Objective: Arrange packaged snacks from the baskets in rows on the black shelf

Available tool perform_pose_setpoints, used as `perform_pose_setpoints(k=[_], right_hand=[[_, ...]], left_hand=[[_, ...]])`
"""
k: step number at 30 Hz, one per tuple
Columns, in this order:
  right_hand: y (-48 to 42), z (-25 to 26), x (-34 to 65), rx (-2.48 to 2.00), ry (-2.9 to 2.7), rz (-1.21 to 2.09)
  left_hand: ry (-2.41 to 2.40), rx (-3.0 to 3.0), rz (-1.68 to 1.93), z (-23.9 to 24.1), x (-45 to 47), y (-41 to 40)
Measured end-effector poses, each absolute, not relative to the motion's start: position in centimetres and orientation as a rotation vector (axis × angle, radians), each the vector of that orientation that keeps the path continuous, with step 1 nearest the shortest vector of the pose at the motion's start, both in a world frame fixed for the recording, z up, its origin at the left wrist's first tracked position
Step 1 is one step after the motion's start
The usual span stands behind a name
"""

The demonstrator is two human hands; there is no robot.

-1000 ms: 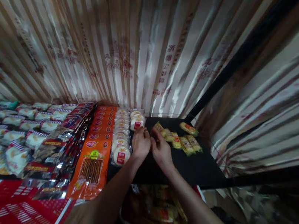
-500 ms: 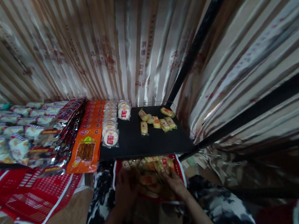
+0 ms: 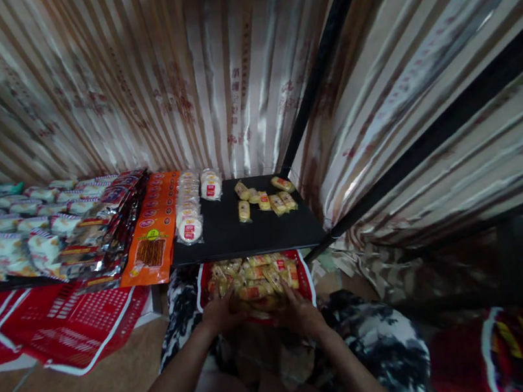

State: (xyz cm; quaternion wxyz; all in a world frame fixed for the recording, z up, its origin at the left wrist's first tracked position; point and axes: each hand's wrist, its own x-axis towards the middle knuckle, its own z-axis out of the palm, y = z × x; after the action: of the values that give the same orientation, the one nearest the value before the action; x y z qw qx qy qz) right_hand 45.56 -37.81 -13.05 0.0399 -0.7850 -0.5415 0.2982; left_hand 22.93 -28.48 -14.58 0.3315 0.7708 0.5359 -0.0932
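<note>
A red basket with a white rim (image 3: 311, 283) sits between my knees, just under the shelf edge. It is full of small yellow wrapped cakes (image 3: 256, 290). My left hand (image 3: 221, 313) lies at the basket's near left side, fingers apart and reaching over the cakes. My right hand (image 3: 299, 311) is at the near right side, its fingers stretched over the packets and touching some. Shadow hides part of both hands' fingertips. On the black shelf (image 3: 248, 240) above, several matching wrapped cakes (image 3: 263, 201) lie loosely scattered.
White round packaged crackers (image 3: 190, 228) stand in a row beside orange snack packs (image 3: 151, 245). Dark shiny packets (image 3: 103, 226) and white bread packs (image 3: 9, 250) fill the left. Red baskets (image 3: 78, 321) lie below. A black post (image 3: 322, 75) rises at right before a striped curtain (image 3: 164, 73).
The view has tilted slightly, so shelf and basket appear higher. My hands have drawn back toward the basket's near edge, uncovering more cakes.
</note>
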Motion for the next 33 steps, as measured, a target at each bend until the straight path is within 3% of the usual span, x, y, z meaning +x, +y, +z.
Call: perform_pose_setpoints(k=[13, 27, 33], right_hand=[[-36.4, -14.9, 44.4, -2.107, -1.460, 0.756], [-31.7, -12.7, 46.0, -2.304, -1.290, 0.607], [-32.5, -13.9, 47.0, -2.346, -1.385, 0.523]], left_hand=[[1.546, 1.935, 0.086, -13.9, 26.1, -28.6], [1.486, 1.936, 0.147, -11.5, 30.3, -24.5], [1.449, 1.941, 0.177, -12.6, 31.6, -24.5]])
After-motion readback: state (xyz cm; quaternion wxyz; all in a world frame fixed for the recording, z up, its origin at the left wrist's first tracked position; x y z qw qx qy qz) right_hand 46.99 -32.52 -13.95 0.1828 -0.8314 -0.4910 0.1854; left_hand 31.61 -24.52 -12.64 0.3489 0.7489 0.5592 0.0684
